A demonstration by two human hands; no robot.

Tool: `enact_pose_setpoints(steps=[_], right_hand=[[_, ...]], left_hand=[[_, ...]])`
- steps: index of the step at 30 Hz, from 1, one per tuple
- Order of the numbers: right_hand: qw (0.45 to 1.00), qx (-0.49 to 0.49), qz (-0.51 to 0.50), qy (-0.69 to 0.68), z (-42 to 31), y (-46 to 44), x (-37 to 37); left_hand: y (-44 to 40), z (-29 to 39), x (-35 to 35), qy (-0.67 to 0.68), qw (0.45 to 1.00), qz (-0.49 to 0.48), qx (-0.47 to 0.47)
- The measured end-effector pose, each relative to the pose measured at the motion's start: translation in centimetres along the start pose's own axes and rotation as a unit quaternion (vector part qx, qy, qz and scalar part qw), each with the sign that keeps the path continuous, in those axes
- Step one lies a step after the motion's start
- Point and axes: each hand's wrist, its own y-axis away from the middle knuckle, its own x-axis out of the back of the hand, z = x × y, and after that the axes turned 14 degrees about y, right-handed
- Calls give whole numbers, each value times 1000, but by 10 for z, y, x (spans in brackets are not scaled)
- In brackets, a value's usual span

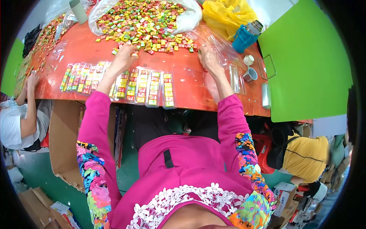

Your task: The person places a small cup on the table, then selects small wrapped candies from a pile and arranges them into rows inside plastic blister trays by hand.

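Note:
A big heap of small red, yellow and green wrapped blocks (141,23) spills from a clear plastic bag (192,17) onto the red table (183,63). At the heap's near left edge is my left hand (124,58), fingers spread and touching some loose blocks. My right hand (208,59) rests by the heap's right edge, fingers bent but apart, close to a few blocks. Filled clear trays (154,88) stand in a row along the table's front edge, below and beside my left hand; each holds a column of blocks.
Right of my right hand lie clear plastic trays (235,79), a grey cup (250,74) and a flask in a blue cover (244,39). A yellow bag (227,17) sits behind. A green panel (305,61) borders the right. Another person's hand (33,79) works at far left.

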Motion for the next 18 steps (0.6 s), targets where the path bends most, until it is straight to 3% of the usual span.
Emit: enact_pose_setpoints(steps=[2, 5, 9, 12, 14, 15, 18], right_hand=[[999, 23, 28, -8, -2, -1, -9], [996, 40, -12, -74, -16, -4, -5], [986, 4, -132, -98, -53, -23, 25], [986, 52, -57, -150, -73, -38, 15], [978, 76, -58, -188, -76, -44, 3], [976, 77, -58, -196, -76, -45, -2], [972, 80, -74, -207, -63, -45, -10]], left_hand=[[-5, 0, -5, -29, 999, -23, 16], [-12, 4, -19, -24, 999, -37, 30], [-19, 1, -33, 3, 1000, -22, -1], [-26, 22, -39, 40, 997, -72, 6], [-27, 34, -41, 66, 991, -114, -20], [-26, 30, -47, 53, 993, -91, -54], [-24, 38, -46, 94, 990, -105, -25]])
